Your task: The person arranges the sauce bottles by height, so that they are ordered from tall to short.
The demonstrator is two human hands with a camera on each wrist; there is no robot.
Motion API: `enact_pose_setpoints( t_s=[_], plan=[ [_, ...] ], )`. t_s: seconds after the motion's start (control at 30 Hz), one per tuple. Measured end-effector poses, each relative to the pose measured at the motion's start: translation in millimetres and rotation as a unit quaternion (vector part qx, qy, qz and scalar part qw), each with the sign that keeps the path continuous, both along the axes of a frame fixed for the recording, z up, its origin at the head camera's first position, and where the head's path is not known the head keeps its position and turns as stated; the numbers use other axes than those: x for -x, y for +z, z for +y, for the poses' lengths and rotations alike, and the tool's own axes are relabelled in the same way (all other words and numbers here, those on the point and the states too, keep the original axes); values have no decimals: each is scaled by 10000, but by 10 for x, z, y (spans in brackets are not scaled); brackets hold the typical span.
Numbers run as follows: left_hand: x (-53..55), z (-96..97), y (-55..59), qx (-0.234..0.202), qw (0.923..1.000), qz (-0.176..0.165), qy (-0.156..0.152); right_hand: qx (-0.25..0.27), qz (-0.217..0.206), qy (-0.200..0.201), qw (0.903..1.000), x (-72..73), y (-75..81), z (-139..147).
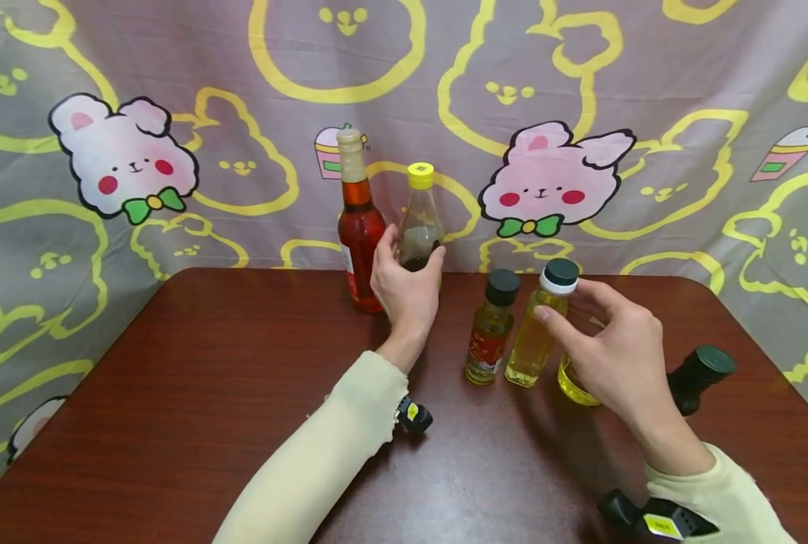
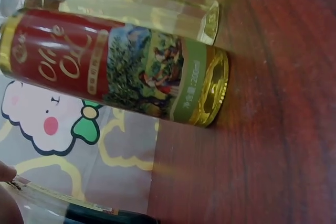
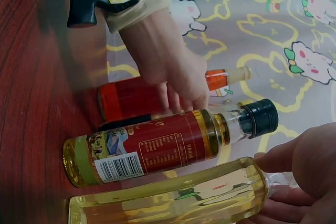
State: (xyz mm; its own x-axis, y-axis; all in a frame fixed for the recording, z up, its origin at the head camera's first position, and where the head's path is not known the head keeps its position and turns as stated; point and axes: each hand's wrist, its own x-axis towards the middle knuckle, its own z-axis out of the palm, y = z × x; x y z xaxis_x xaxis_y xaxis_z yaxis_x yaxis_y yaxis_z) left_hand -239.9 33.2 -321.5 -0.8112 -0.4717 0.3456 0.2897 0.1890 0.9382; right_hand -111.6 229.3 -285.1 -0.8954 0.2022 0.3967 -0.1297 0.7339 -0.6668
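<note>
Nearest, the right hand (image 1: 621,355) curls its fingers round the neck of a pale yellow oil bottle (image 1: 536,332) with a white-collared black cap, and just to that hand's left, apart from it, stands a small olive oil bottle (image 1: 488,329) whose red label reads "Olive Oil" in gold script, with a green band marked 200ml and a barcode on its other side. Behind that hand's wrist stands a dark bottle (image 1: 699,374) with a black cap. Farther off, the left hand (image 1: 407,283) wraps a clear yellow-capped bottle (image 1: 420,219) holding a little dark liquid, with a tall red bottle (image 1: 359,223) just to its left; both stand upright on the table (image 1: 173,393), their labels unreadable.
</note>
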Motion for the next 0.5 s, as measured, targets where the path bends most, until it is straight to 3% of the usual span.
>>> enact_pose_setpoints(
  t_s=[0.3,0.5],
  plan=[
    [-309,-143,16,-78,9996,77,-271,-22,-94,42,9999,10,-3,2],
    [-548,-177,14,-8,9959,43,-900,-87,-85,-28,9999,-8,7,3]
  ],
)
